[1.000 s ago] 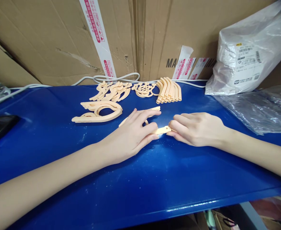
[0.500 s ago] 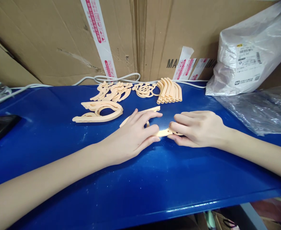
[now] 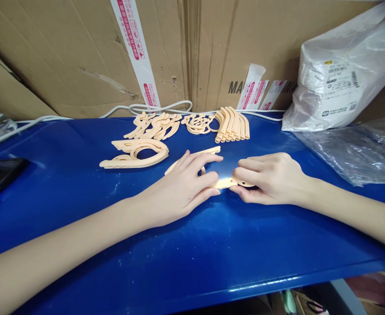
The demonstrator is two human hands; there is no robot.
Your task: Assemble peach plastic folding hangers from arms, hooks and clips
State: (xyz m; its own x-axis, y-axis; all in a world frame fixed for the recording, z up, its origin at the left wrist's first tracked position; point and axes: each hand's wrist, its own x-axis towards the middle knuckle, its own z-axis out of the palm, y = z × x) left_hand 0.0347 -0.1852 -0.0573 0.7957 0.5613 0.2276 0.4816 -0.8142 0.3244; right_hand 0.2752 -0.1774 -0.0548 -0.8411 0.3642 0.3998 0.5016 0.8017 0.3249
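Observation:
My left hand (image 3: 185,186) lies over a cream plastic folding hanger (image 3: 208,151), its thumb and index finger closed on one hanger arm (image 3: 225,183). Part of a ring shows beneath the fingers; the palm hides the rest. My right hand (image 3: 267,178) pinches a smaller cream hanger piece (image 3: 244,183) with a dark hole in it, right at the end of that arm. Whether the two parts are joined cannot be made out. To the left lie folded hangers (image 3: 156,151), stacked together.
Behind my hands lie loose curved pieces (image 3: 159,124), a heap of hooks (image 3: 199,123) and a row of hanger arms (image 3: 232,124). A white cable (image 3: 166,106) runs along the cardboard boxes (image 3: 87,52). A plastic parcel bag (image 3: 330,83) stands right; a dark phone-like object (image 3: 5,175) lies left.
My right hand has tilted and shifted slightly, and more of the holed piece shows under its fingers. My left hand stays almost where it was on the hanger.

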